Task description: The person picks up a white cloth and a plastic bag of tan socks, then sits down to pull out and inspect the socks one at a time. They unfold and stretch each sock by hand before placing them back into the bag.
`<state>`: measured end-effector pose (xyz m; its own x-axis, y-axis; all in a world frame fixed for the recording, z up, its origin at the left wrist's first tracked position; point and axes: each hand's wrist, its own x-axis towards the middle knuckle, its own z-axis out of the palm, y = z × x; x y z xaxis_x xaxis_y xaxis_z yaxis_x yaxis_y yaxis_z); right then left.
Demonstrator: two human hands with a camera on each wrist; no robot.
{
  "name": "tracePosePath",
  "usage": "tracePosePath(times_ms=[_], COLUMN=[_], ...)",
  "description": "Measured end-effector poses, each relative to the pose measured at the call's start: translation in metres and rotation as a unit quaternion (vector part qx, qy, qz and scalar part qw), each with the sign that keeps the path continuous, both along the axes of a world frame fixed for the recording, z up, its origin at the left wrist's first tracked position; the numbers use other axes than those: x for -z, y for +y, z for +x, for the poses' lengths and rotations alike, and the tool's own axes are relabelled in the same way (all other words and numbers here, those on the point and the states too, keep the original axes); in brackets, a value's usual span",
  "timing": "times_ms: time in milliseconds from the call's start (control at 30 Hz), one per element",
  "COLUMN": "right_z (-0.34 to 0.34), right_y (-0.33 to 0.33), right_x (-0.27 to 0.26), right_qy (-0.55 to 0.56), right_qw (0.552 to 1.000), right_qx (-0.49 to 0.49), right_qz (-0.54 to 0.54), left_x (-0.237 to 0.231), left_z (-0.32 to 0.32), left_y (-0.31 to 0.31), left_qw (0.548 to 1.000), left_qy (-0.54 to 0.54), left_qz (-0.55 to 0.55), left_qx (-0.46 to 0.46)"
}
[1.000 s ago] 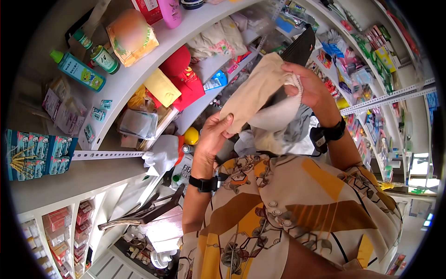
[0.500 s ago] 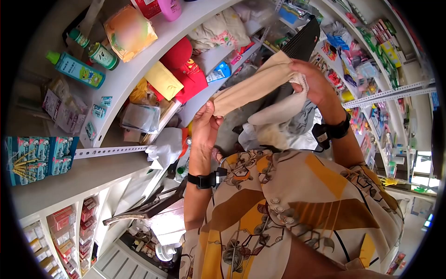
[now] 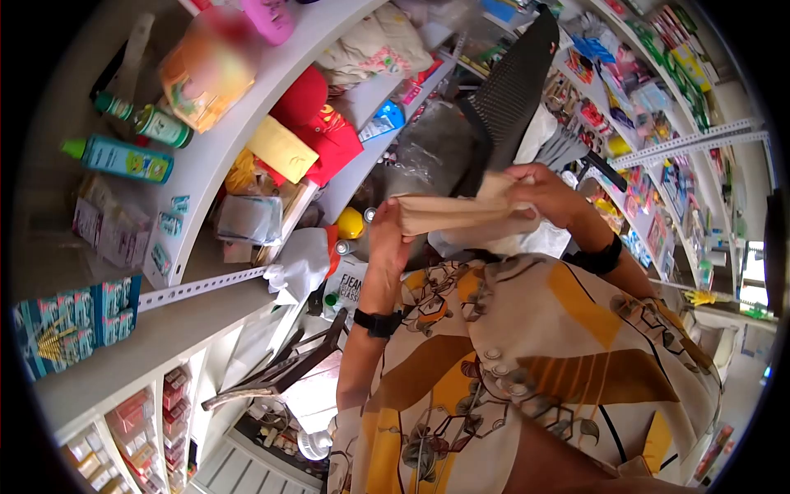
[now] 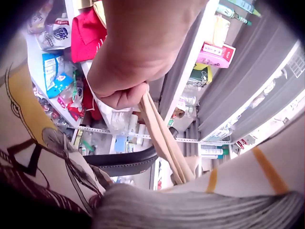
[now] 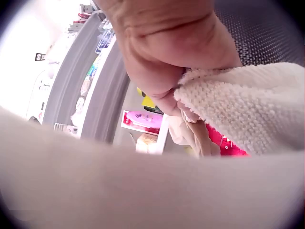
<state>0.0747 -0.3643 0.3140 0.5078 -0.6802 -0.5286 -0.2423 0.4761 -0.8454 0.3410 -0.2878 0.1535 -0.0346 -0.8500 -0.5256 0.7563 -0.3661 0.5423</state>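
Between both hands stretches a long beige piece of soft cloth (image 3: 453, 214), held across in front of the body. My left hand (image 3: 388, 237) pinches its left end; in the left wrist view the cloth (image 4: 164, 138) hangs in narrow folds from the left hand's (image 4: 126, 76) curled fingers. My right hand (image 3: 547, 196) grips the bunched other end. In the right wrist view, a nubbly cream fabric (image 5: 243, 102) lies at the right hand (image 5: 176, 52), and smooth beige folds show below the fingertips.
A black mesh chair back (image 3: 514, 90) rises just beyond the cloth. Shelves stand left and right, holding bottles (image 3: 127, 158), a yellow packet (image 3: 281, 148), a red cloth item (image 3: 329, 144) and many small goods. A wooden chair (image 3: 284, 366) stands at the lower left.
The cloth has gone from slanting and spread flat to nearly level and gathered narrower. My right hand has come lower. The view has shifted, showing more of the mesh chair back.
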Motion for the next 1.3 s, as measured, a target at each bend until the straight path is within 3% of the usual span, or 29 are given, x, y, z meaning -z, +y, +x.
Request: tracePosePath(times_ms=[33,100,167,233,333,433,567,900,1133,1267,1300], right_z=[-0.001,-0.026,-0.054,-0.074,-0.063,-0.058,-0.063,-0.121,-0.133,-0.126,-0.123], right_y=[0.004,0.002,-0.001,-0.009,0.003,0.005,0.012,0.024,0.058,0.080,0.085], right_x=[0.000,0.025,0.023,0.002,0.006,0.025,0.020,0.064,0.076,0.092,0.091], right_qy=[0.009,0.001,-0.002,-0.083,-0.008,-0.009,-0.040,-0.056,-0.015,0.038,0.061], right_qw=[1.000,0.973,0.976,0.975,0.978,0.990,0.984,0.957,0.918,0.869,0.850], right_qx=[-0.008,-0.004,0.160,0.206,0.208,0.140,0.172,0.284,0.386,0.480,0.508], right_qz=[0.005,-0.233,-0.147,0.025,-0.017,-0.012,-0.024,0.009,0.086,0.112,0.124], left_x=[0.004,0.009,0.037,0.028,0.013,0.003,-0.015,-0.014,0.052,0.120,0.159], left_z=[0.005,0.012,0.039,0.047,0.020,-0.002,-0.013,-0.002,0.013,0.025,0.033], left_y=[0.000,0.003,0.012,0.016,0.011,-0.003,-0.016,-0.046,-0.126,-0.195,-0.214], left_qw=[1.000,0.997,0.993,0.987,0.983,0.980,0.948,0.933,0.891,0.895,0.906], left_qy=[-0.002,-0.069,-0.090,-0.100,-0.163,-0.184,-0.270,-0.295,-0.339,-0.317,-0.294], left_qz=[-0.011,0.028,0.026,0.083,0.076,0.023,-0.009,0.026,0.045,0.037,0.034], left_qx=[0.013,-0.031,-0.069,-0.093,-0.037,0.066,0.168,0.203,0.297,0.310,0.304])
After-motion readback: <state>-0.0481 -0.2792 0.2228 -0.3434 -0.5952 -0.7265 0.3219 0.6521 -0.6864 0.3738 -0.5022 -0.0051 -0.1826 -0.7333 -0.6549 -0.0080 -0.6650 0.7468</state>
